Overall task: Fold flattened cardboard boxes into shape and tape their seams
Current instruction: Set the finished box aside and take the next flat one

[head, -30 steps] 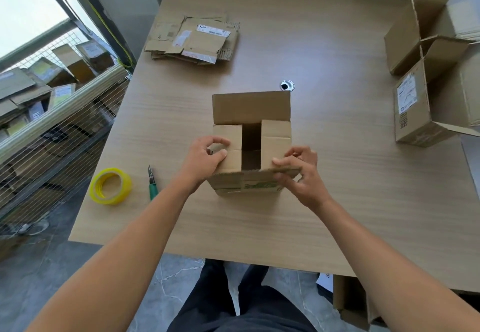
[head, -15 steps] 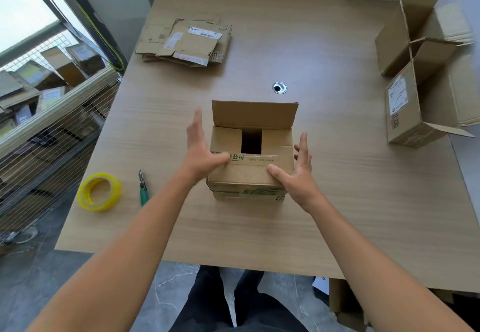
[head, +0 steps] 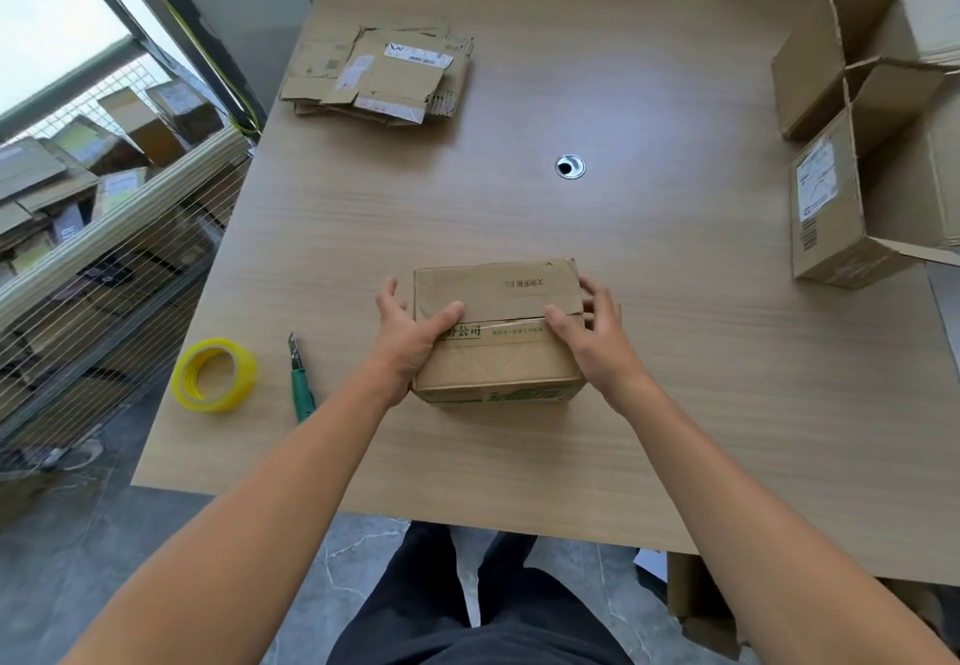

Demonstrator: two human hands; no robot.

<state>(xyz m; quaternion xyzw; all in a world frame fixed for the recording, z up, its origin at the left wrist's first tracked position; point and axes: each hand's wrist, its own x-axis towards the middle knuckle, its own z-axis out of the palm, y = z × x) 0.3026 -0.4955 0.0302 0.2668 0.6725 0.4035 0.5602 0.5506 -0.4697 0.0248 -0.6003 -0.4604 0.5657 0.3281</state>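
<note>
wooden table (head: 675, 378): box (head: 498, 295) clasped by left hand (head: 408, 337) and right hand (head: 595, 334), thumbs pressed on closed flaps. judged light, crushable; best held at side walls.

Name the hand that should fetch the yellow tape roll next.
Left, probably. The tape roll lies on the table left of the box, on the side of the left hand; the right hand, thumb on the flap seam, could hold the flaps down.
</note>
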